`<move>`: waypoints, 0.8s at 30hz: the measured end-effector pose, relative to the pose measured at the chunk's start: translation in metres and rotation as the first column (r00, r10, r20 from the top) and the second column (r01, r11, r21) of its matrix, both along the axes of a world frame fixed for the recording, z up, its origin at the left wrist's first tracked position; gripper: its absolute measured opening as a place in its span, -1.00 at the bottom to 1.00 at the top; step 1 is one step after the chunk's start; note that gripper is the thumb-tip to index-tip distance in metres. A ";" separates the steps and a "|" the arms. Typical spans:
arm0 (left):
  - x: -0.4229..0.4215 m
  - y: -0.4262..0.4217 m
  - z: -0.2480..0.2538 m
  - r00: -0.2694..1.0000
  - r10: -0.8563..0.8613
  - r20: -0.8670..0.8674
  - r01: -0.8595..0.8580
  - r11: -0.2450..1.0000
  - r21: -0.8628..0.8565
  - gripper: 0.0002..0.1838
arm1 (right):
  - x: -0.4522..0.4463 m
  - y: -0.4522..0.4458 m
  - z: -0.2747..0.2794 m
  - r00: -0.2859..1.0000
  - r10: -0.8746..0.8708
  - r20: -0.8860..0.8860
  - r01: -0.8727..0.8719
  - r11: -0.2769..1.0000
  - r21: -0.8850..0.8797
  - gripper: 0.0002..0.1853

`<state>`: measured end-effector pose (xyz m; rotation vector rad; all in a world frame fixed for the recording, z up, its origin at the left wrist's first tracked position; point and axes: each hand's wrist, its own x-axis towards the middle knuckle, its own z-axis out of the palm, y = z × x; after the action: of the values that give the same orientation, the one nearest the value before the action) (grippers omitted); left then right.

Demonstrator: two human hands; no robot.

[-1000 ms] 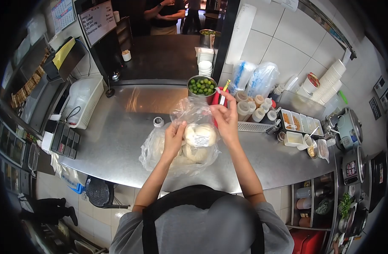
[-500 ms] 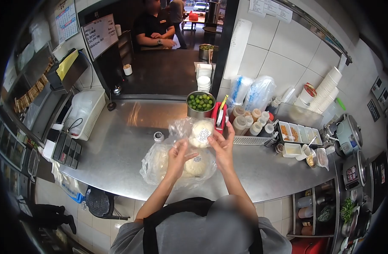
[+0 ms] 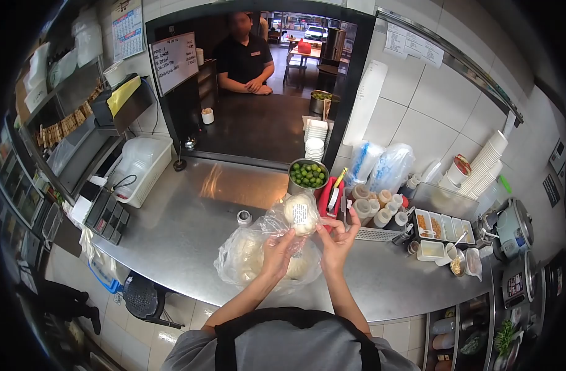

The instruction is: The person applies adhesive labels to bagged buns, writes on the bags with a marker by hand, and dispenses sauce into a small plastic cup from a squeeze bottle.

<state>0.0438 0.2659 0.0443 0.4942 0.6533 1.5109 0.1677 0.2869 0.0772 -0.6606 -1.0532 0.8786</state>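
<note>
Holding a labelled packet (image 3: pixel 301 213) in both hands, round and white under clear wrap, with a printed sticker facing up. Gripping it at the near left edge with the left hand (image 3: pixel 278 252), nearly closed, thumb uppermost on the wrap. Pinching it at the near right edge with the right hand (image 3: pixel 336 240), between thumb and index finger, other fingers loosely spread and bent. Raised above the steel desk (image 3: pixel 178 216), at the fingertips of both hands.

Lying on the desk, under and to the left of the left hand: a large clear bag (image 3: pixel 233 263), crumpled, with more round white pieces (image 3: pixel 297 267) inside, partly hidden by the left hand and wrist. Just past the bag, beyond the left hand: a small jar (image 3: pixel 244 217).

Straight beyond the hands: a metal bowl (image 3: pixel 298 189) full of green fruit (image 3: pixel 308 174). Just right of it, beyond the right hand: a red holder (image 3: pixel 324 199). To the right of the right hand: squeeze bottles (image 3: pixel 361 207), grouped together, then a row of food compartments (image 3: pixel 440 227). Well to the left of the left hand: a white basket (image 3: pixel 156 179). Far beyond the hands, through the wall opening: a person (image 3: pixel 242 62) in a black top, standing at a dark surface (image 3: pixel 264 127).
</note>
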 end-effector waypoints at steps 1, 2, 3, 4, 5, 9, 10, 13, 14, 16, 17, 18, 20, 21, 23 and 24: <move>0.001 0.001 -0.001 1.000 -0.014 0.010 0.015 1.000 -0.013 -0.72 | -0.003 -0.004 0.004 1.000 -0.025 0.007 0.025 1.000 0.014 -0.24; 0.001 0.003 -0.004 0.998 -0.007 0.061 0.010 0.999 -0.039 -0.74 | -0.005 -0.006 0.006 0.998 -0.056 0.013 0.056 0.998 0.029 -0.25; 0.001 0.007 -0.009 0.994 -0.005 0.112 0.013 0.998 -0.064 -0.76 | -0.008 -0.005 0.000 0.997 -0.072 0.038 0.068 0.993 0.100 -0.26; 0.003 0.007 -0.012 0.986 -0.003 0.166 0.019 0.995 -0.094 -0.77 | -0.011 -0.002 -0.010 0.994 -0.091 0.066 0.079 0.983 0.167 -0.28; 0.003 0.007 -0.013 0.986 0.007 0.165 0.008 0.996 -0.089 -0.77 | -0.011 -0.002 -0.018 0.990 -0.108 0.095 0.084 0.969 0.233 -0.29; -0.022 0.013 -0.006 0.997 0.063 -0.052 -0.064 0.998 -0.015 -0.85 | 0.011 -0.004 -0.029 0.964 0.196 0.182 -0.224 0.963 0.148 -0.19; -0.034 0.016 -0.008 0.979 0.083 -0.186 -0.073 0.996 0.058 -0.87 | 0.019 -0.003 -0.030 0.962 0.195 0.191 -0.222 0.966 0.133 -0.12; -0.043 0.009 0.027 0.876 0.133 -0.463 -0.047 0.980 0.192 -0.86 | 0.037 -0.002 -0.026 0.952 0.183 0.245 -0.220 0.966 0.133 0.13; -0.048 0.008 0.030 0.817 0.121 -0.564 0.010 0.975 0.223 -0.86 | 0.040 -0.002 -0.020 0.945 0.171 0.279 -0.222 0.962 0.161 0.23; -0.048 0.007 0.036 0.694 0.131 -0.708 0.109 0.953 0.284 -0.87 | 0.045 -0.001 -0.005 0.921 0.227 0.318 -0.301 0.930 0.208 0.43; -0.045 0.006 0.040 0.638 0.152 -0.755 0.152 0.936 0.317 -0.87 | 0.048 -0.001 0.003 0.925 0.262 0.275 -0.320 0.927 0.193 0.43; -0.042 0.006 0.045 0.577 0.176 -0.797 0.199 0.916 0.347 -0.88 | 0.051 -0.001 0.010 0.928 0.294 0.230 -0.338 0.924 0.181 0.43; -0.035 0.001 0.057 0.310 0.387 -0.868 0.314 0.820 0.478 -0.88 | 0.053 0.002 0.014 0.928 0.293 0.230 -0.332 0.930 0.155 0.38; -0.032 0.000 0.060 0.173 0.495 -0.852 0.387 0.761 0.521 -0.87 | 0.053 0.002 0.016 0.908 0.332 0.257 -0.369 0.922 0.113 0.35; -0.031 -0.003 0.064 0.194 0.479 -0.856 0.410 0.753 0.515 -0.85 | 0.050 -0.001 0.020 0.862 0.409 0.300 -0.437 0.899 0.028 0.31; -0.033 -0.005 0.068 0.183 0.483 -0.857 0.416 0.751 0.512 -0.85 | 0.050 -0.003 0.020 0.872 0.438 0.220 -0.437 0.898 -0.057 0.21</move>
<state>0.0111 0.2613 0.1125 2.2648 1.0942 1.2313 0.2178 0.2836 0.0976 -0.5411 -1.4432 1.2185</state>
